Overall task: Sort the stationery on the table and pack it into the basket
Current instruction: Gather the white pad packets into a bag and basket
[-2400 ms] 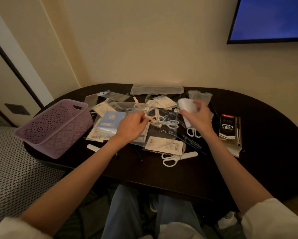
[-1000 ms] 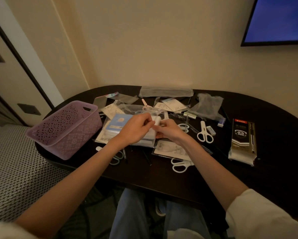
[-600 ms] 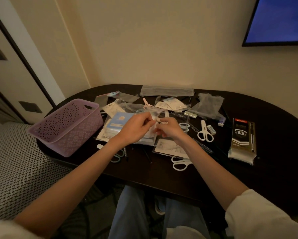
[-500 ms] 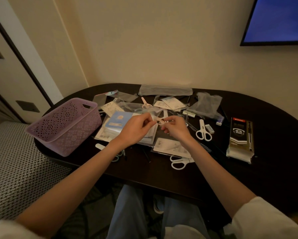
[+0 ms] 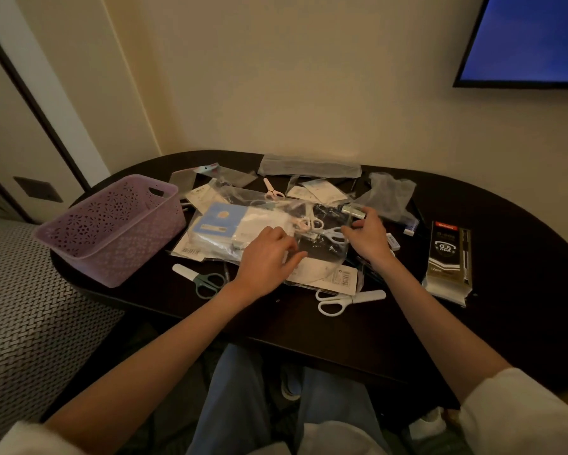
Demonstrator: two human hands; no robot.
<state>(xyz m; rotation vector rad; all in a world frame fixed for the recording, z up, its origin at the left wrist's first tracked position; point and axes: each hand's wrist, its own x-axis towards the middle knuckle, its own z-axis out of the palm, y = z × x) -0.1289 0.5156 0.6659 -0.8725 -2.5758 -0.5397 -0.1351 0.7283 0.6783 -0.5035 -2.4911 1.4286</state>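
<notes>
Moved apart since a moment ago: left hand (image 5: 265, 261) now low in the middle of the frame, fingers loosely curled, pressing on a clear plastic bag (image 5: 312, 238); right hand (image 5: 368, 236) just to the right, fingers bent over the bag's far edge. Hard to tell whether either really pinches it. Probably still sorting, nothing packed yet.

Purple basket (image 5: 112, 224) at middle left on the dark table (image 5: 489, 323), looking empty. Blue card pack (image 5: 215, 220) lying beside the left hand. White scissors (image 5: 345, 300) near the table's front edge, green scissors (image 5: 199, 280) left of them, pink scissors (image 5: 272, 191) further back. Pen box (image 5: 448, 257) off to the right. Lots of loose bags heaped up, hiding small things underneath.
</notes>
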